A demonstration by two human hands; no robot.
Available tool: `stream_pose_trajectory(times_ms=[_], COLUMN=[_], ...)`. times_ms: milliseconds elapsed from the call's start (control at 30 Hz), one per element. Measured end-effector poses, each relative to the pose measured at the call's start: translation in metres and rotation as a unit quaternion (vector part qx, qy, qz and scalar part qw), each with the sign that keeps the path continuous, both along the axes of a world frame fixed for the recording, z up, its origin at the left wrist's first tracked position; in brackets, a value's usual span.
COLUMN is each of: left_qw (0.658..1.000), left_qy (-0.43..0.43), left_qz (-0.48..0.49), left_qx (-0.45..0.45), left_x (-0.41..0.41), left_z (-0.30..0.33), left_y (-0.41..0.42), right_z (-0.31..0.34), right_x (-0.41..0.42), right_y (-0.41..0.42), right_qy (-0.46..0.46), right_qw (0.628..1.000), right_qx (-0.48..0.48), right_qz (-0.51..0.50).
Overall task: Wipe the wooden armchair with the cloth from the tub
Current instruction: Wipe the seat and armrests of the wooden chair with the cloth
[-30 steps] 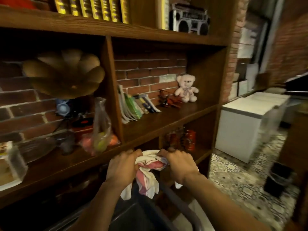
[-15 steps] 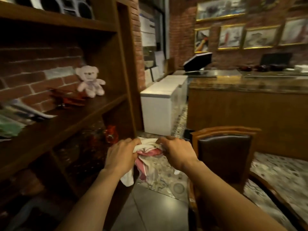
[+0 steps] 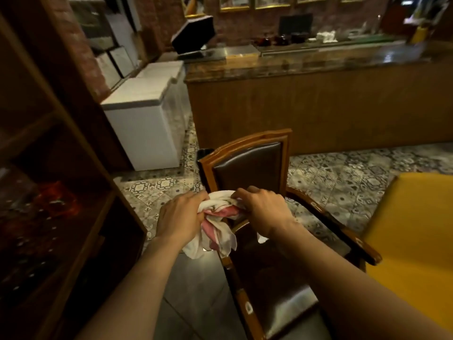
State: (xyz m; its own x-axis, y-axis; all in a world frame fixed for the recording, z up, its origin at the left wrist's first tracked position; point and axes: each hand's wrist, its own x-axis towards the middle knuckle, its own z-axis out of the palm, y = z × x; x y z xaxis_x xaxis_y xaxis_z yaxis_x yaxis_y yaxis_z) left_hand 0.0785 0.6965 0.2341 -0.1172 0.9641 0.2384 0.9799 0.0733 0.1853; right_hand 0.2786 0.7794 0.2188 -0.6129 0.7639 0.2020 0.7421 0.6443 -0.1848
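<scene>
A white and pink cloth [image 3: 218,224] is bunched between both my hands, its loose ends hanging down. My left hand [image 3: 180,215] grips its left side and my right hand [image 3: 266,209] grips its right side. The wooden armchair [image 3: 247,155] stands directly below and ahead of my hands, with a dark leather back, a dark seat and glossy wooden arms. The cloth hangs over the chair's left arm, near the backrest; whether it touches the wood I cannot tell. The tub is out of view.
A tall dark wooden shelf unit [image 3: 61,168] fills the left side. Behind the chair stand a white chest freezer [image 3: 144,119] and a long wooden counter [image 3: 318,99]. A yellow seat [image 3: 414,229] is at the right. The floor is patterned tile.
My view has swung right from the shelves to the armchair and tilted down. Both hands have kept hold of the bunched cloth and now hover over the chair.
</scene>
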Motion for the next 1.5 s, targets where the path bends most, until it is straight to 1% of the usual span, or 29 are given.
stream_pose_trajectory(times_ms=[100,300,500,733,867,1000,1133,1267,1367,1433,1500], left_qw=[0.999,0.997,0.993,0.989,0.982,0.974,0.968,0.958,0.936,0.928,0.934], left_qy=[-0.015,-0.045,-0.08,-0.097,-0.133,-0.169,-0.178,-0.182,-0.238,-0.257,-0.262], left_qz=[-0.029,-0.055,-0.073,-0.075,-0.071,-0.049,-0.027,-0.027,-0.053,-0.081,-0.076], left_qx=[-0.006,-0.031,-0.044,-0.08,-0.11,-0.145,-0.173,-0.219,-0.253,-0.258,-0.228], left_x=[-0.005,-0.022,-0.023,0.003,0.028,0.048,0.062,0.061,0.056,0.046,0.028], left_z=[-0.016,-0.061,-0.112,-0.18,-0.231,-0.286,-0.33,-0.359,-0.366,-0.364,-0.359], left_y=[0.014,0.019,0.014,0.001,-0.016,-0.031,-0.041,-0.051,-0.056,-0.053,-0.044], right_z=[-0.017,-0.054,-0.099,-0.157,-0.202,-0.248,-0.285,-0.316,-0.331,-0.337,-0.341], right_x=[-0.001,-0.017,-0.026,-0.003,0.015,0.027,0.03,0.026,0.019,0.012,0.004], right_y=[0.001,-0.01,-0.027,-0.049,-0.065,-0.074,-0.086,-0.097,-0.102,-0.1,-0.098], right_qy=[-0.001,-0.005,0.026,0.045,0.042,0.023,0.038,0.027,0.004,-0.005,-0.009], right_qw=[0.999,0.997,0.988,0.981,0.975,0.972,0.969,0.963,0.962,0.966,0.967], right_qx=[-0.015,-0.056,-0.101,-0.16,-0.2,-0.221,-0.237,-0.264,-0.27,-0.251,-0.241], right_qz=[-0.029,-0.06,-0.111,-0.1,-0.091,-0.082,-0.061,-0.036,-0.043,-0.063,-0.083])
